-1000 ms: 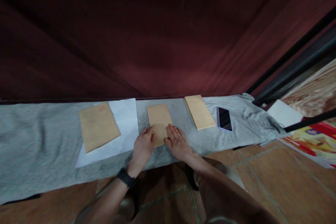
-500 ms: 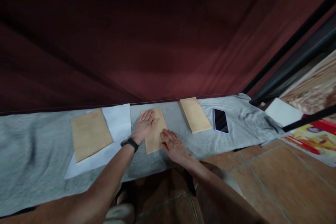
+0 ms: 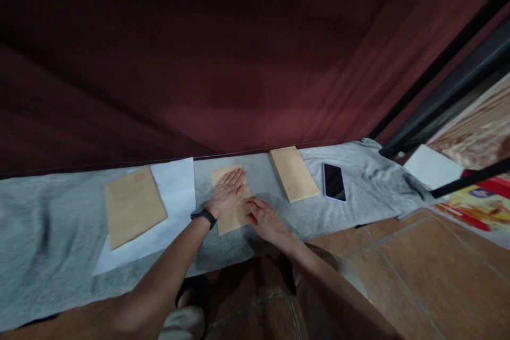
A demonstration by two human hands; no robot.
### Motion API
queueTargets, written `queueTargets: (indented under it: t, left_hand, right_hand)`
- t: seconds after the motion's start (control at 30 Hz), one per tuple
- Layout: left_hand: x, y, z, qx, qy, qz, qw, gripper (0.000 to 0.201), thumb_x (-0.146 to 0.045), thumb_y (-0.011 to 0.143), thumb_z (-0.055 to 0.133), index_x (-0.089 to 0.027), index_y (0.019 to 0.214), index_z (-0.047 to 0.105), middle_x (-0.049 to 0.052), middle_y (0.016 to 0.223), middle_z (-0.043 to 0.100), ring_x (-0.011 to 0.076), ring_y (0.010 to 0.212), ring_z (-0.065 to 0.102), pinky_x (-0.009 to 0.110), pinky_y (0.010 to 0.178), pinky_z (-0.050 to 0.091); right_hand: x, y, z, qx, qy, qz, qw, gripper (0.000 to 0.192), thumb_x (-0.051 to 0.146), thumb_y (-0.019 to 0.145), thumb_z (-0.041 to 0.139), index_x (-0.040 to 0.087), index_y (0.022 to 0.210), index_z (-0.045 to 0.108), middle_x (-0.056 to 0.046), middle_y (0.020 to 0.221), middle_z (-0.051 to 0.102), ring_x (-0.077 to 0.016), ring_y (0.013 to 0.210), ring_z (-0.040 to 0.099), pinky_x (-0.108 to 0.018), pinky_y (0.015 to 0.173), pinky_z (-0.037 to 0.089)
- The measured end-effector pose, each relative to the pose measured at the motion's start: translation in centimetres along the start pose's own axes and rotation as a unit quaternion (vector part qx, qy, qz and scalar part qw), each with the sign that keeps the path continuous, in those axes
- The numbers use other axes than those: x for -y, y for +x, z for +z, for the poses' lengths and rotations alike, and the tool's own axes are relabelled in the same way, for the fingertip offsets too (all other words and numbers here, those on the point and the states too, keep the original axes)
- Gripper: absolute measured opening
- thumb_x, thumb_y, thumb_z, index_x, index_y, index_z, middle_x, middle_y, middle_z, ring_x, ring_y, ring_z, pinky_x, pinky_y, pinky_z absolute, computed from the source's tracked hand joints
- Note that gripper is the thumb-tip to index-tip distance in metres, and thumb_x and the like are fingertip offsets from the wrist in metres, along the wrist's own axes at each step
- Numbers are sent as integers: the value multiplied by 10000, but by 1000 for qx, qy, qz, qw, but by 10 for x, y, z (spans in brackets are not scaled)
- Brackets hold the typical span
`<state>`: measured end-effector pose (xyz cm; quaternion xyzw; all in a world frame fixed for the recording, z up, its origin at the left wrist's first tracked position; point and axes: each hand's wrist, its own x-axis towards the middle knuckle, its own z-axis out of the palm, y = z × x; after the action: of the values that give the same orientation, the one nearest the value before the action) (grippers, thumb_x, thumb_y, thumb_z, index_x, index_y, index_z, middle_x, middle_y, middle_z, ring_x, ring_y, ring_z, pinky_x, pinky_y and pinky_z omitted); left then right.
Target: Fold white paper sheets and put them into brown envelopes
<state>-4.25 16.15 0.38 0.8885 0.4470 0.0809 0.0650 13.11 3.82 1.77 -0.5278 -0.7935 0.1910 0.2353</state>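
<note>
A tan paper envelope (image 3: 232, 220) lies flat on the grey cloth in front of me. My left hand (image 3: 229, 191), with a dark band on its wrist, rests palm down across its upper middle, fingers stretched out and partly covering it. At the envelope's right edge is my right hand (image 3: 266, 218), its fingers loosely bent and its thumb near the paper. I see nothing gripped in it. To the left, another brown envelope (image 3: 134, 207) with a small reddish printed mark lies on white paper sheets (image 3: 181, 191).
A thick stack of tan envelopes (image 3: 295, 175) sits to the right, with a purple-edged phone (image 3: 333, 183) beside it. The grey cloth (image 3: 48, 234) covers a narrow bench against a dark red curtain (image 3: 239, 64). Black metal bars (image 3: 438, 79) stand at the right, over tiled floor (image 3: 450, 271).
My left hand has slid slightly right across the envelope, showing more of its upper left corner. My right hand's fingers have bent more at the right edge. The view has shifted slightly.
</note>
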Motion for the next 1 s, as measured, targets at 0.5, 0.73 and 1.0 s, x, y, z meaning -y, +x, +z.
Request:
queueTargets:
  t: [0.5, 0.73, 1.0]
  left_hand:
    - [-44, -52, 5, -11, -39, 48, 998, 603, -430, 1032, 270, -128, 1546, 360, 128, 1627, 341, 208, 1521, 280, 410, 1265, 167]
    - [-64, -74, 5, -1, -62, 72, 995, 594, -477, 1041, 286, -179, 1551, 358, 112, 1623, 355, 200, 1524, 270, 425, 1268, 166]
    - [-83, -102, -4, 25, -107, 88, 990, 606, -510, 1022, 365, -189, 1536, 389, 111, 1611, 377, 219, 1522, 279, 443, 1271, 155]
  right_hand:
    - [-7, 7, -25, -90, -11, 159, 983, 242, 115, 933, 497, 237, 1006, 693, -72, 1022, 724, -199, 889, 694, -267, 821, 486]
    - [-12, 10, -25, -104, 52, 126, 985, 317, 69, 913, 487, 239, 1100, 677, -76, 1178, 687, -198, 1045, 665, -288, 950, 482]
    - [-14, 17, -17, -90, 90, 87, 988, 370, 32, 883, 487, 245, 1102, 696, -61, 1217, 703, -210, 1168, 640, -336, 1057, 459]
